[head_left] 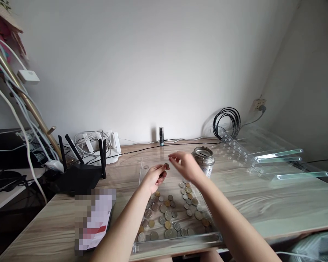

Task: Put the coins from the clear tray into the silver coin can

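Forearms point(229, 218) overhang a wood-grained desk point(278, 203); pale wall point(164, 72) behind.

- We look from one camera worn on the head, set behind and above the near edge of the desk point(262, 207)
- We face forward and down, with the pale wall point(164, 72) beyond filling the upper half
- We sit near the left hand point(156, 177) and right hand point(188, 164), whose forearms point(235, 222) enter from the bottom of our view
- We take in a wide span, from the slanting pole point(30, 103) on the left to the wall socket point(258, 104) on the right
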Demonstrator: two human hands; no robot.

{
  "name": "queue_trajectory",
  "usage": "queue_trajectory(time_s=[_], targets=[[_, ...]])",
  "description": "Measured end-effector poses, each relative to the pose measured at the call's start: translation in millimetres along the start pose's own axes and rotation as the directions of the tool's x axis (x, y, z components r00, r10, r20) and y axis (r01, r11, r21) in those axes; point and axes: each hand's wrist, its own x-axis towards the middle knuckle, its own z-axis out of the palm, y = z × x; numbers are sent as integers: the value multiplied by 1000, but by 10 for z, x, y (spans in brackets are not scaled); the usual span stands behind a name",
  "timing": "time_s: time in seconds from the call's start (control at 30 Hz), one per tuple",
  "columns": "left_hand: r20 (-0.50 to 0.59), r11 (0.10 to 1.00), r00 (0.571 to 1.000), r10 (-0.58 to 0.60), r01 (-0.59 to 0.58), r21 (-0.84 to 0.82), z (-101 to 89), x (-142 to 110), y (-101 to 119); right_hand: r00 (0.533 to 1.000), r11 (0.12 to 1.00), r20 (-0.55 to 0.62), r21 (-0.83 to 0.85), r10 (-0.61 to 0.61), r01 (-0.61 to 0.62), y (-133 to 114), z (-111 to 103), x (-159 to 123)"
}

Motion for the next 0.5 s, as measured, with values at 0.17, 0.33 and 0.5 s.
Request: queue_trajectory(time_s=[0.17, 0.33, 0.5], targets=[[26, 998, 1000, 9, -7, -69, -4, 0, -2, 994, 993, 81, -98, 71, -63, -85, 290, -32], [21, 991, 995, -96, 98, -89, 25, -32, 36, 953, 954, -273, -230, 128, -194, 32, -93, 3], [-79, 991, 993, -84, 75, -110, 19, -6, 53, 864, 810, -387, -359, 322, -463, 374, -510, 41]])
